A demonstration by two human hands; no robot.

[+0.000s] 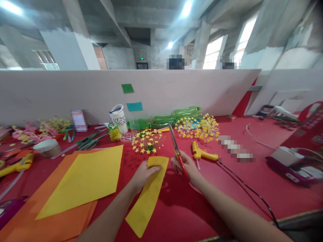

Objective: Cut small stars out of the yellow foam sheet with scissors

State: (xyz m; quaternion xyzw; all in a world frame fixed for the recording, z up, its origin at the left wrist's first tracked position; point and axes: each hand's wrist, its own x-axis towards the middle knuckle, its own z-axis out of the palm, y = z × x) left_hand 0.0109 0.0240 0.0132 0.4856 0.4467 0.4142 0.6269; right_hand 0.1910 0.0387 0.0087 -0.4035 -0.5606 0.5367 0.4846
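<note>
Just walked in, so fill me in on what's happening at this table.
The left hand holds a yellow strip near its upper end. The right hand holds red-handled scissors, pointing up beside the strip and not touching it. To the left, a yellow sheet lies on orange sheets. Clusters of yellow stars and green bottles are beyond the hands, and a yellow glue gun lies to the right.

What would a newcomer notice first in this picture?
The long yellow strip held in the left hand stands out against the red tabletop. Red-handled metal scissors point upward in the right hand. Beyond are clusters of small yellow stars, near green plastic bottles.
</note>
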